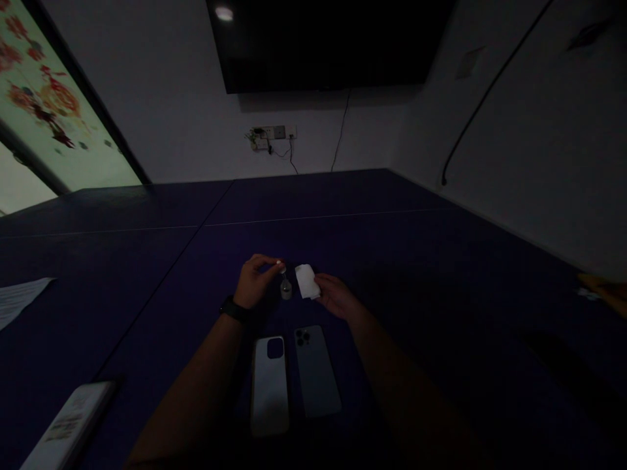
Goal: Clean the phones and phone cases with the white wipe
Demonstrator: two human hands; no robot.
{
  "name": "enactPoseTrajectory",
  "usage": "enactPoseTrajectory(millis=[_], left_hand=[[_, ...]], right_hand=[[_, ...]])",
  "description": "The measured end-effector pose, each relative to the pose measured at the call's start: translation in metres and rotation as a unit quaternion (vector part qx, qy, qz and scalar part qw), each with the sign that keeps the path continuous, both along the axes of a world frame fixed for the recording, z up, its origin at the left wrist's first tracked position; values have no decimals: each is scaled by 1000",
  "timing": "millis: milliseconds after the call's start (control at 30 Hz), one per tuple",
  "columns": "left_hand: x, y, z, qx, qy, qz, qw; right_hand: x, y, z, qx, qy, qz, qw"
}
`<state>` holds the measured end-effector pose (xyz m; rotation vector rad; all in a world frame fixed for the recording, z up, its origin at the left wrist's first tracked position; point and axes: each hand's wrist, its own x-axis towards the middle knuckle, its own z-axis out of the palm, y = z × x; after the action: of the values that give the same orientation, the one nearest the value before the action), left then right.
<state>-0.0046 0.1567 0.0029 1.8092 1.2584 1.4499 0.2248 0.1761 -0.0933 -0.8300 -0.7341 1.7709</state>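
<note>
My left hand (pixel 255 281), with a dark band on its wrist, pinches the white top of a small clear bottle (pixel 286 290) between thumb and fingers. Whether the bottle stands on the table or hangs just above it, I cannot tell. Just to the right, my right hand (pixel 337 295) is closed on the edge of a folded white tissue (pixel 307 282). Nearer to me lie a phone case (pixel 270 391) with a camera cutout and, beside it, a grey-blue phone (pixel 317 375), its camera lenses facing up.
The dark blue table (pixel 274 241) runs up to the wall. At the left are a paper sheet (pixel 22 297) and a white box (pixel 68 424). A yellow item (pixel 605 290) lies at the far right. A screen (pixel 333 39) hangs above wall sockets (pixel 274 134) with cables.
</note>
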Motion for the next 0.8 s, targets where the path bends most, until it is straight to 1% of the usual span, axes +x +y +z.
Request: enactPoseTrajectory(millis=[167,333,567,700,800], left_hand=[[-2,3,-6,-17,28,-27,999],[-6,4,-15,-59,47,-87,993],[-6,5,-29,-109,27,-151,982],[-9,2,-29,-111,21,-164,980],[-20,-1,-25,-103,17,-151,983]], right_hand=[[-2,-1,1,0,4,-3,1000],[-2,-2,1,0,2,-5,1000],[-1,0,-1,-2,-6,-5,1000],[-1,1,0,6,-10,-2,1000],[0,2,1,16,-18,4,1000]])
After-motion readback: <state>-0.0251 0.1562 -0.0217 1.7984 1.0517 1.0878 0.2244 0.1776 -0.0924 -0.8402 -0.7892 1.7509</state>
